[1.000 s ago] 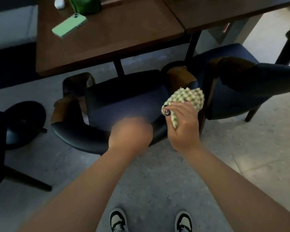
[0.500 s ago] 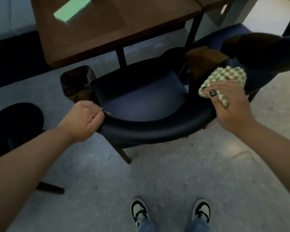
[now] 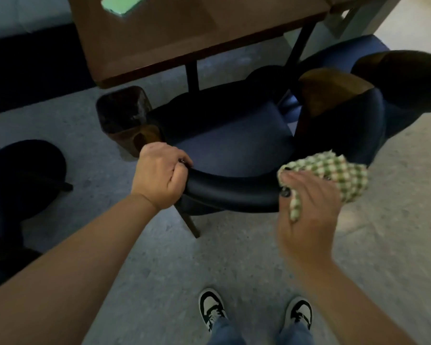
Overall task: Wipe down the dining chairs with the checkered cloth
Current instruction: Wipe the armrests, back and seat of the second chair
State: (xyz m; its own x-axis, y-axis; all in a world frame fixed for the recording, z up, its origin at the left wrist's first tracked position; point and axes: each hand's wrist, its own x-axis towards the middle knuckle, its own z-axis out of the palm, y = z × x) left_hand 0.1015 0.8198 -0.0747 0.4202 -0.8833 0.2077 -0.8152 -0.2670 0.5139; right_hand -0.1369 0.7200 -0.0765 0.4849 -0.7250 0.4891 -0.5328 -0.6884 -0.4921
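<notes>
So, chair backrest wipe, mid-frame.
Left hand grips the dining chair rail; right hand clutches the checkered cloth at centre-right. I'd press flat and sweep in 1 long pass.

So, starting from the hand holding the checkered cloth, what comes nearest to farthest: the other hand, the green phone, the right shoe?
From the right hand:
1. Right shoe, below on the floor.
2. Left hand, across the chair back; too close to the shoe to call.
3. Green phone, on the table, clearly farthest.
</notes>
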